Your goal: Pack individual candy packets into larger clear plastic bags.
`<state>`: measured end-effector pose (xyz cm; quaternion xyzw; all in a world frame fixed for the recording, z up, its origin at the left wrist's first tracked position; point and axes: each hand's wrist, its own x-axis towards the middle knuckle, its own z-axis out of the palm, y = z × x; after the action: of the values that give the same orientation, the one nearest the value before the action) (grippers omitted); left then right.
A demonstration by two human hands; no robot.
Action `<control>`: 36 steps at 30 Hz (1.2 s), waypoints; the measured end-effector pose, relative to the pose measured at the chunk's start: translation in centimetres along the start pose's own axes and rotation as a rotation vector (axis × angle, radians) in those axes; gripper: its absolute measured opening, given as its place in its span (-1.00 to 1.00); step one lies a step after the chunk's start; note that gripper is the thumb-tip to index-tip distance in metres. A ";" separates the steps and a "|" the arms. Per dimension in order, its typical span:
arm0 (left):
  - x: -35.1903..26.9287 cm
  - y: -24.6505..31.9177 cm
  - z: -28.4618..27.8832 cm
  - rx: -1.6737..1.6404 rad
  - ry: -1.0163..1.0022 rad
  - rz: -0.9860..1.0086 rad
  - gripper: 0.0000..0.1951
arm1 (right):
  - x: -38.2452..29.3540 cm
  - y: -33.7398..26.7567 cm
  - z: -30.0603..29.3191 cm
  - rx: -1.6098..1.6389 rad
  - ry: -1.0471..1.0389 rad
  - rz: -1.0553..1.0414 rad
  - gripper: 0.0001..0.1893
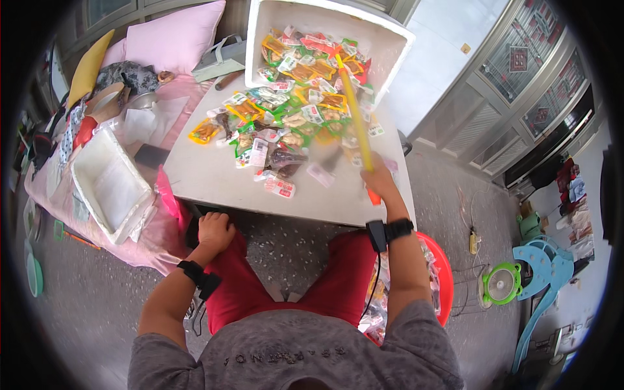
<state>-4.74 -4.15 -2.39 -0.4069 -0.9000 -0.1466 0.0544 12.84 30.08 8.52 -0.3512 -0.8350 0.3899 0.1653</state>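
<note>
My right hand [379, 179] grips a yellow stick [356, 112] with an orange end below the fist. The stick reaches up across the table, its far end [337, 52] over the packets in a tilted white foam box [390, 58]. Some of the stick and the things near it are blurred. Small sealed food packets [292, 119] with green, yellow and red printing spill from the box onto the pale tabletop [204, 180]. A few packets, one with a dark brown filling [287, 158], lie nearer to me. Holding nothing, my left hand [215, 231] rests on my left knee.
Left of the table, a smaller white foam box [113, 187] sits on a pink-covered bed [161, 248] with pillows and clutter. A red tub [443, 278] of packets stands by my right leg. Farther right are a green fan [502, 283] and a blue plastic chair [541, 273].
</note>
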 end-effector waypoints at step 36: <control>-0.3 0.3 0.1 0.031 0.012 0.032 -0.84 | -19.0 -1.2 1.8 -0.132 -0.414 -0.010 -0.36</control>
<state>-4.28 -4.18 -2.52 -0.4197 -0.8951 -0.1341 0.0686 24.57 14.97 8.29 -0.2693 -0.8768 0.3972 -0.0312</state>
